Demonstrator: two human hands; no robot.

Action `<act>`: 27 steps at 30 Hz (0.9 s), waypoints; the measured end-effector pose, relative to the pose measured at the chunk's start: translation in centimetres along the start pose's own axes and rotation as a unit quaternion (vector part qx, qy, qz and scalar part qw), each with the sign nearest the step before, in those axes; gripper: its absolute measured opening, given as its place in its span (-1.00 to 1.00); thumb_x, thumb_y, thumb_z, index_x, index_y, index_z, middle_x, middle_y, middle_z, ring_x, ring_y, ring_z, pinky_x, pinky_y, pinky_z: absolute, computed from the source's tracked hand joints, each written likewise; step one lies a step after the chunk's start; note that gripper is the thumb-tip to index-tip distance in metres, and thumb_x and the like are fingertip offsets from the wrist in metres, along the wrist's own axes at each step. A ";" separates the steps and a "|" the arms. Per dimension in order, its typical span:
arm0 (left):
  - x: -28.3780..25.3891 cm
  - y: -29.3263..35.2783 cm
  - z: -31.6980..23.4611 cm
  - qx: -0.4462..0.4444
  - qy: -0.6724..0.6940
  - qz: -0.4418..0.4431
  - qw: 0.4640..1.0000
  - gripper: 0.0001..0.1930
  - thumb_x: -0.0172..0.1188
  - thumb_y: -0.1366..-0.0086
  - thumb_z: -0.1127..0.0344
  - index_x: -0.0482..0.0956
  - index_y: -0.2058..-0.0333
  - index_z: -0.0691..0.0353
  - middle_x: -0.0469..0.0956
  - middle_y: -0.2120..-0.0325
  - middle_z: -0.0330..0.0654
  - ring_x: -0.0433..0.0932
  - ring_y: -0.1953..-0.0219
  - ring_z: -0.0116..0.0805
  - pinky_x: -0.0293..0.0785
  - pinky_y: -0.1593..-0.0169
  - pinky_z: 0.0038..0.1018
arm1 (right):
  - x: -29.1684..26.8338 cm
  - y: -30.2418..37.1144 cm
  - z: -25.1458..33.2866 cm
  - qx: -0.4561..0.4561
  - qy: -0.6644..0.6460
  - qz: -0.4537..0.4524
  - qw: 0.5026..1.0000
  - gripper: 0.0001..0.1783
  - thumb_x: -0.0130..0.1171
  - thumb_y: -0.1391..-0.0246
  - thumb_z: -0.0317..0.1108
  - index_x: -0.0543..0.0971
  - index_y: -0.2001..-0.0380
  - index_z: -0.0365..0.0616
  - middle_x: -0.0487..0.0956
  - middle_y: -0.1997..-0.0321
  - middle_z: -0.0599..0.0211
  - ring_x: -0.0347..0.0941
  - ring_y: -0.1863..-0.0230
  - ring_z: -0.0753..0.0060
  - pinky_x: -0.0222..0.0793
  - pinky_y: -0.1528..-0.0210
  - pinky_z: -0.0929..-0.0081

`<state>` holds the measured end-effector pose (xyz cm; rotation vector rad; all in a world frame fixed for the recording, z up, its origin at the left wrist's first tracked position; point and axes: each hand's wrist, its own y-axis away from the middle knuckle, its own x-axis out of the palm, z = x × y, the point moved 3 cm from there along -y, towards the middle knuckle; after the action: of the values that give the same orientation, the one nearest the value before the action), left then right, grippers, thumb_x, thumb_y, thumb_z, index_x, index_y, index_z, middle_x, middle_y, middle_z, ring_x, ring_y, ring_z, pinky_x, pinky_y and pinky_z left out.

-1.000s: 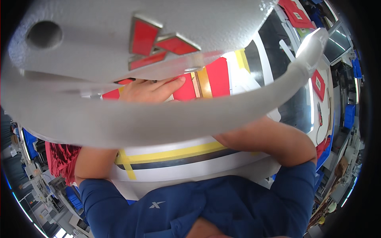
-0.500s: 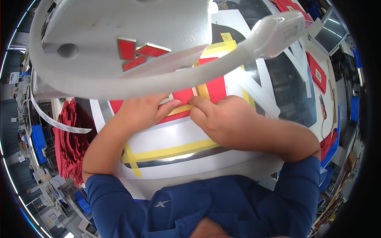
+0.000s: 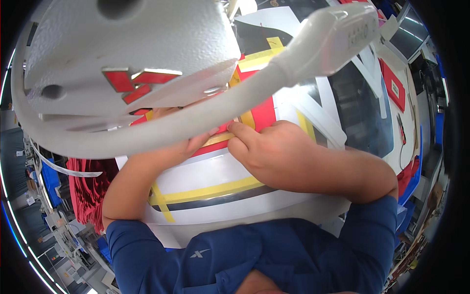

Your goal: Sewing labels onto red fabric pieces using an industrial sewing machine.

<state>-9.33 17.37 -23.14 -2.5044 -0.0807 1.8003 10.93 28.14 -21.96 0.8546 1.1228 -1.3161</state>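
Observation:
Red fabric [image 3: 266,111] lies within a gold-coloured frame [image 3: 219,139] on a white sheet [image 3: 215,166] edged with yellow tape. My left hand [image 3: 182,149] rests on the fabric from the left, its thumb stretched toward the middle. The lamp's bent neck crosses that hand, and most of its fingers are hidden. My right hand [image 3: 274,149] comes in from the right with curled fingers. Its index fingertip touches the fabric beside the left thumb; whether anything small is pinched there is hidden.
A grey sewing machine head [image 3: 137,54] and a pale lamp neck [image 3: 196,127] hang over the work. Red fabric pieces [image 3: 88,191] are stacked at the left. White strips [image 3: 318,122], a red panel [image 3: 393,85] and a small red-handled tool [image 3: 402,130] lie at the right.
The machine head and lamp neck appear shifted left and lower, now covering more of my left hand. Both hands stay at nearly the same spot on the fabric.

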 end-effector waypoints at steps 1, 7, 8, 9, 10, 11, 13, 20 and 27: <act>0.2 -0.2 -0.1 0.004 0.002 0.003 1.000 -0.47 0.54 -0.24 0.15 0.74 -0.18 0.11 0.67 -0.25 -0.19 0.52 -0.33 -0.08 0.23 -0.42 -0.14 | 0.1 0.1 0.0 0.003 -0.002 -0.001 1.000 -0.76 0.33 -0.05 -0.39 0.56 0.24 -0.25 0.61 0.22 0.15 0.56 0.59 0.44 0.44 0.59 0.45; -0.6 -0.3 -0.4 -0.038 0.006 0.015 0.999 -0.49 0.54 -0.24 0.21 0.74 -0.17 0.10 0.68 -0.23 -0.16 0.51 -0.32 -0.04 0.22 -0.42 -0.14 | -0.4 -0.2 0.2 -0.005 -0.006 0.003 1.000 -0.75 0.34 -0.05 -0.38 0.58 0.23 -0.26 0.61 0.21 0.14 0.58 0.57 0.44 0.44 0.59 0.46; -0.6 -0.3 -0.2 -0.027 0.020 0.009 0.999 -0.49 0.54 -0.24 0.22 0.74 -0.18 0.10 0.69 -0.22 -0.15 0.53 -0.29 -0.03 0.29 -0.39 -0.15 | -0.4 -0.3 0.1 -0.002 -0.004 0.004 1.000 -0.76 0.34 -0.05 -0.38 0.59 0.23 -0.26 0.61 0.20 0.14 0.58 0.57 0.45 0.44 0.59 0.46; -0.5 -0.3 0.0 -0.013 0.036 0.005 0.999 -0.48 0.54 -0.25 0.24 0.74 -0.19 0.10 0.69 -0.21 -0.13 0.55 -0.27 -0.01 0.35 -0.36 -0.16 | -0.4 -0.3 0.1 -0.001 -0.005 0.004 1.000 -0.76 0.34 -0.05 -0.38 0.59 0.23 -0.26 0.61 0.20 0.14 0.58 0.57 0.45 0.44 0.59 0.46; -0.3 -0.3 0.2 -0.014 0.035 0.006 0.999 -0.48 0.54 -0.25 0.24 0.74 -0.19 0.10 0.69 -0.21 -0.13 0.55 -0.27 -0.01 0.35 -0.36 -0.16 | -0.4 -0.3 0.0 0.002 -0.006 0.006 1.000 -0.76 0.34 -0.05 -0.38 0.60 0.23 -0.26 0.61 0.20 0.14 0.58 0.56 0.44 0.44 0.58 0.46; -0.3 -0.1 0.4 -0.020 0.029 0.002 0.999 -0.48 0.54 -0.25 0.24 0.73 -0.20 0.09 0.69 -0.21 -0.12 0.56 -0.26 -0.01 0.37 -0.35 -0.16 | -0.4 -0.4 -0.1 0.003 -0.006 0.008 1.000 -0.76 0.34 -0.06 -0.37 0.60 0.23 -0.26 0.61 0.20 0.15 0.58 0.56 0.44 0.44 0.58 0.46; 0.1 0.1 0.7 -0.030 0.021 -0.002 0.999 -0.48 0.53 -0.27 0.23 0.73 -0.21 0.07 0.68 -0.21 -0.11 0.58 -0.23 0.00 0.41 -0.33 -0.17 | -0.1 -0.5 -0.3 0.005 -0.011 0.000 1.000 -0.76 0.34 -0.06 -0.37 0.61 0.23 -0.26 0.61 0.21 0.15 0.58 0.56 0.43 0.45 0.58 0.45; 0.9 -0.3 3.0 -0.037 -0.011 0.006 0.999 -0.49 0.50 -0.32 0.22 0.71 -0.25 0.05 0.66 -0.22 -0.06 0.63 -0.19 -0.01 0.50 -0.30 -0.18 | 0.0 -0.7 -1.2 0.033 -0.004 -0.008 0.999 -0.78 0.34 -0.11 -0.36 0.62 0.22 -0.25 0.61 0.20 0.14 0.61 0.53 0.36 0.52 0.52 0.42; 0.7 -1.8 3.9 -0.049 0.186 -0.047 0.980 -0.54 0.40 -0.36 0.46 0.68 -0.23 0.22 0.66 -0.26 -0.14 0.59 -0.29 -0.16 0.43 -0.40 -0.26 | 0.5 -2.0 -2.0 0.057 -0.023 -0.044 0.997 -0.81 0.30 -0.16 -0.37 0.63 0.22 -0.25 0.61 0.16 0.10 0.64 0.50 0.31 0.56 0.48 0.39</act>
<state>-12.82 19.26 -24.94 -2.8050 -0.2706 1.2964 8.63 29.68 -22.75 0.8615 1.0668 -1.4763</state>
